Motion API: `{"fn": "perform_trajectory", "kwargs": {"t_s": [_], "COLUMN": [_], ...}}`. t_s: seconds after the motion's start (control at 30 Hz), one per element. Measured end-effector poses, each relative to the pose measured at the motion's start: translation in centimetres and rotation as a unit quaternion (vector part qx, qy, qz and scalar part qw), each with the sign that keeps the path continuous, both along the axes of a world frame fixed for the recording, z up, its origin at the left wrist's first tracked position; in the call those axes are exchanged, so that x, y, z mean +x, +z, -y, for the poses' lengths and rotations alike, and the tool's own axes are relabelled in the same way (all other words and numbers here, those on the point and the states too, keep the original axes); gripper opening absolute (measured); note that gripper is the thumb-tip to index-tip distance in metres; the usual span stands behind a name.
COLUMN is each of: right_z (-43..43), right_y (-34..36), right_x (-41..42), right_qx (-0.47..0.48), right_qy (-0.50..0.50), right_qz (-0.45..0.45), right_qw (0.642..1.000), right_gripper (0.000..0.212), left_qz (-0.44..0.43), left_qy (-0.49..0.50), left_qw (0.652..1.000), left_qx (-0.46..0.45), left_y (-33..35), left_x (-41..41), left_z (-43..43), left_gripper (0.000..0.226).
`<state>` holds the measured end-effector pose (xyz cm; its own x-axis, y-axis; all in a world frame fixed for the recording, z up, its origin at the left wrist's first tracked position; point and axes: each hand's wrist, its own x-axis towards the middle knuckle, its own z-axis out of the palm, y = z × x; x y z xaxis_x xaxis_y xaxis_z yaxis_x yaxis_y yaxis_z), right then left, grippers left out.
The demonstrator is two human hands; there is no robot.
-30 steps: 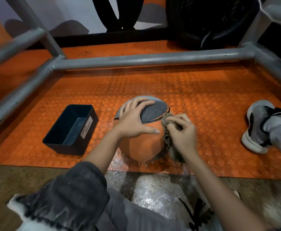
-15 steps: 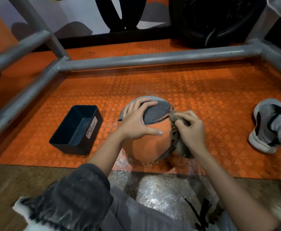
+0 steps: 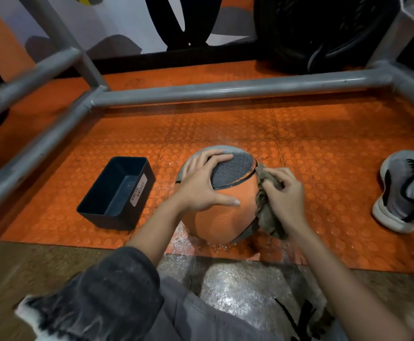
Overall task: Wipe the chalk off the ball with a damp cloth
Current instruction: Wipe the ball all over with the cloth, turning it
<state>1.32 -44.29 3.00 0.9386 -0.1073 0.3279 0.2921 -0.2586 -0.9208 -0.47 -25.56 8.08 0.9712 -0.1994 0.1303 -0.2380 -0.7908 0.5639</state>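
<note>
An orange ball point(image 3: 222, 217) with a grey textured panel on top sits on the orange studded floor mat point(image 3: 324, 134). My left hand point(image 3: 201, 185) lies spread over its upper left side, fingers straight, thumb stretched across the orange face. My right hand point(image 3: 286, 195) grips a crumpled brown-grey cloth point(image 3: 266, 212) and presses it against the ball's right side. Part of the cloth hangs below my palm. Wet drops glisten on the mat under the ball.
A dark rectangular bin point(image 3: 117, 193) labelled as a waste basket stands left of the ball. Grey metal frame bars point(image 3: 225, 92) run behind and on both sides. My grey shoe point(image 3: 397, 193) rests at the right. Black tyres stand at the back.
My right hand has slid the cloth from the ball's front toward its right side. The left hand keeps its place on top. The camera has shifted slightly.
</note>
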Motion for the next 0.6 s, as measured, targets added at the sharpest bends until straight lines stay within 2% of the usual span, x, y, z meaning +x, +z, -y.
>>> {"fn": "perform_trajectory", "kwargs": {"t_s": [0.1,0.23,0.43,0.5,0.6], "right_z": [-1.2,-0.7,1.2,0.4,-1.4], "right_y": [0.1,0.3,0.1,0.1,0.3], "right_x": [-2.1,-1.7,1.2,0.1,-2.4], "right_qx": [0.014,-0.018,-0.024,-0.002,-0.012], "right_qy": [0.001,0.014,0.025,0.003,0.010], "right_qz": [0.044,0.054,-0.034,-0.015,0.073], "right_qw": [0.999,0.998,0.999,1.000,0.997], "right_gripper": [0.021,0.020,0.027,0.026,0.019], "left_qz": [0.000,-0.004,-0.001,0.007,0.017], "left_qy": [-0.004,-0.011,-0.018,-0.012,-0.001], "left_qw": [1.000,1.000,1.000,1.000,1.000], "left_qx": [0.007,0.010,0.009,-0.002,-0.019], "left_y": [0.4,0.3,-0.2,-0.4,-0.3], "left_x": [0.7,0.7,-0.3,-0.2,0.2], "left_z": [0.1,0.1,0.0,-0.3,-0.8], "left_gripper": [0.105,0.105,0.101,0.099,0.097]}}
